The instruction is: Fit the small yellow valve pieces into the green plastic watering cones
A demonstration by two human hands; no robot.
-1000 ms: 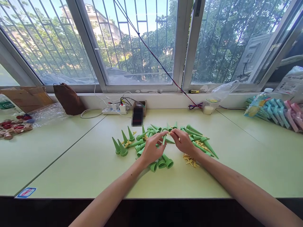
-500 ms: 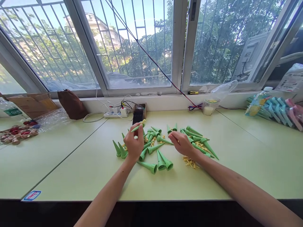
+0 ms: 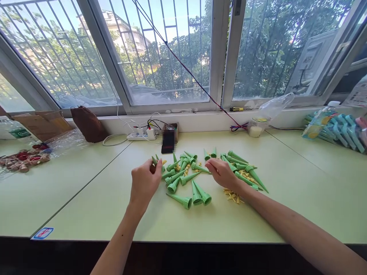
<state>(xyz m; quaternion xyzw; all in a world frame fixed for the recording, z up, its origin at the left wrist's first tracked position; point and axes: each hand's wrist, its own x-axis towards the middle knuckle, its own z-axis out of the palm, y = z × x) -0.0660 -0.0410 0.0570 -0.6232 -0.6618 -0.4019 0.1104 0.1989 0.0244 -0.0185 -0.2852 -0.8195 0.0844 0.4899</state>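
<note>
Three green cones [image 3: 196, 195] lie nearest on the pale green table [image 3: 160, 225], hollow, their wide mouths turned to the near side; small yellow pieces [image 3: 233, 196] lie loose beside the right forearm.

The left hand [image 3: 145, 182] is curled, thumb and fingers about a green cone [image 3: 154, 160] at the left of the group; whether it is pinched or merely touched cannot be told; the right hand [image 3: 221, 173] is well apart from it, fingers bent inward; whether anything is pinched there cannot be told.

Between the hands lies a cluster of cones [image 3: 175, 179], yellow pieces among them; a second cluster [image 3: 252, 176] lies past the right wrist, likewise mixed with yellow; two cones [image 3: 207, 155] stand points up just beyond the right fingers.

Farther back, a small cardboard box [image 3: 177, 134] stands behind a dark, partly pixelated object [image 3: 168, 144], contents not legible; a clear cup [image 3: 255, 130] holds pale matter in its lower part; a brown pouch [image 3: 89, 125] stands at left, contents hidden; a power strip [image 3: 142, 135] carries white plugs; behind everything, barred windows [image 3: 169, 68].
</note>
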